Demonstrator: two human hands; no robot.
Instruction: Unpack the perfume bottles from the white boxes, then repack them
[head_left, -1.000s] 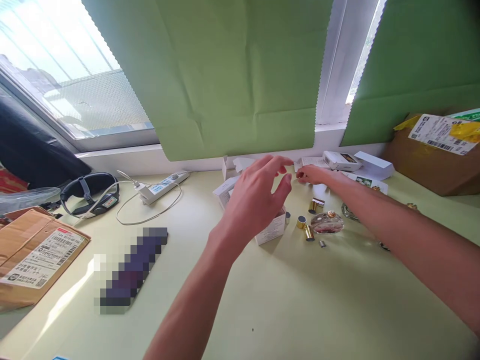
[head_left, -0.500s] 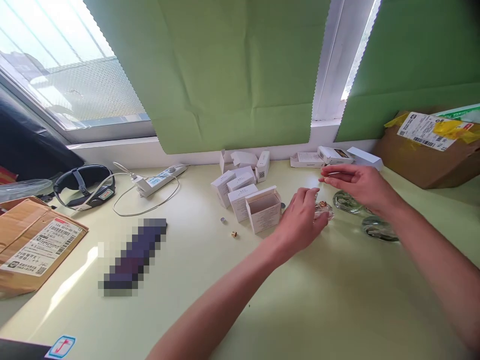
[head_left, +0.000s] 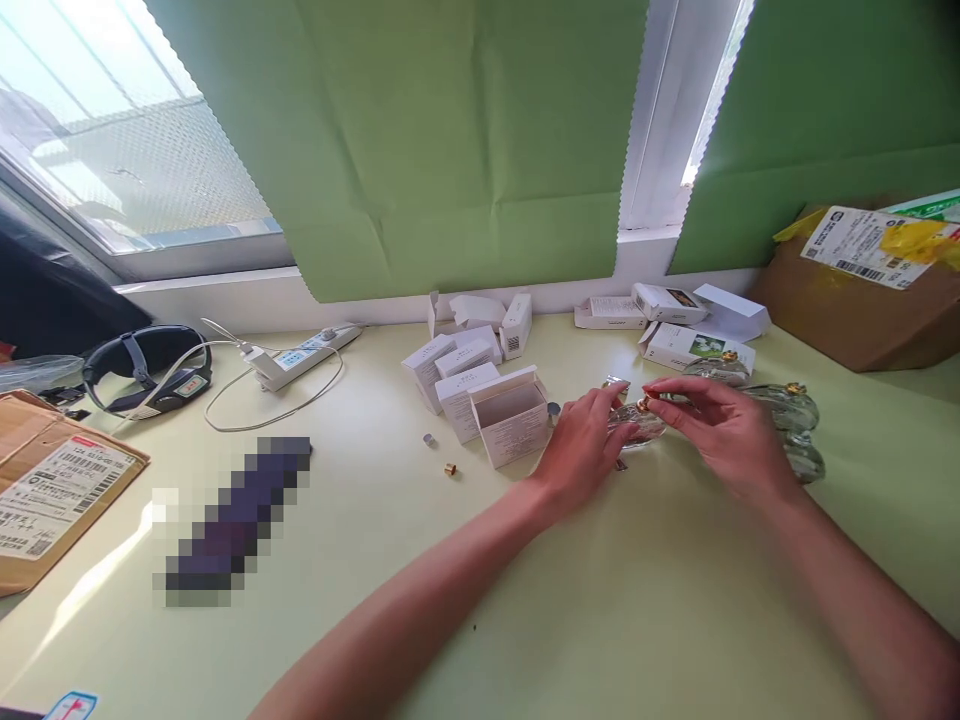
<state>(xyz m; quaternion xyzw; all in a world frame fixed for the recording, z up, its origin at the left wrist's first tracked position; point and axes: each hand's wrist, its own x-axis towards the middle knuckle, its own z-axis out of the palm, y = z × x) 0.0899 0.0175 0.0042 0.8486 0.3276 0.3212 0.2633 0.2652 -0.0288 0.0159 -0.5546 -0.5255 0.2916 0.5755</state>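
Note:
My left hand rests on the pale green table and grips a small round glass perfume bottle. My right hand pinches the bottle's gold neck with thumb and forefinger. An open white carton stands just left of my left hand, with several more small white cartons behind it. Behind my right hand lie other clear glass bottles, partly hidden by the hand.
Two tiny caps lie left of the cartons. A power strip with cable and a black strap sit at the back left. Brown parcels stand at far left and back right. White boxes line the window sill.
Both hands came back from the far boxes toward me. My left hand closed on the round glass bottle, and my right hand dropped from above it to pinch its gold neck.

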